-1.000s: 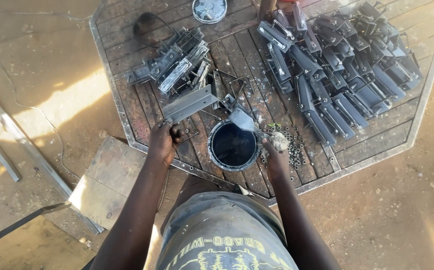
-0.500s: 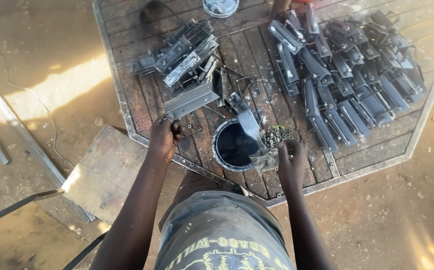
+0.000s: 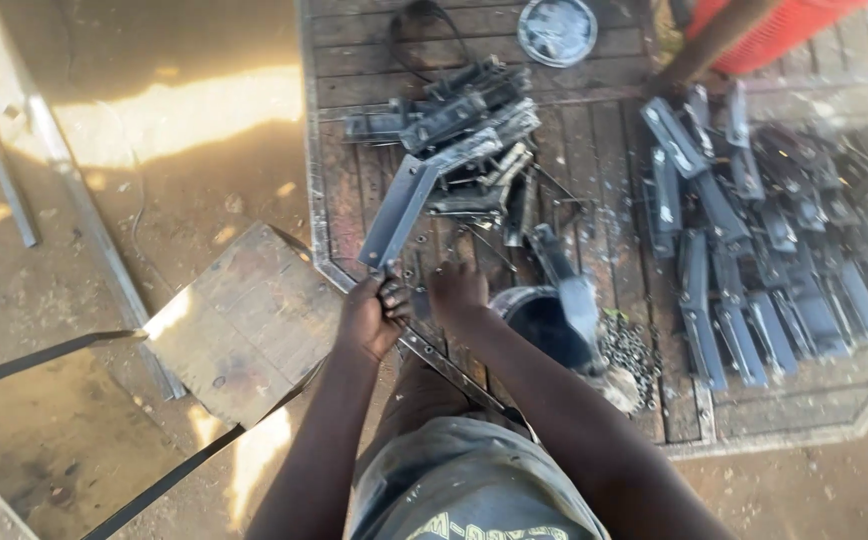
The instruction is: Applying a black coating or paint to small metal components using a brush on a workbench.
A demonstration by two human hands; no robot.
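Left hand: forearm extended forward from the body, fingers curled tight around the near end of a flat metal bar. Right hand: just beside the left, palm down, fingers bent over the table edge; whether it grips anything cannot be told. The bar's long axis slants away and to the right, its far end resting on the parts pile. A dark can stands right of the hands. Further right lie rows of brackets.
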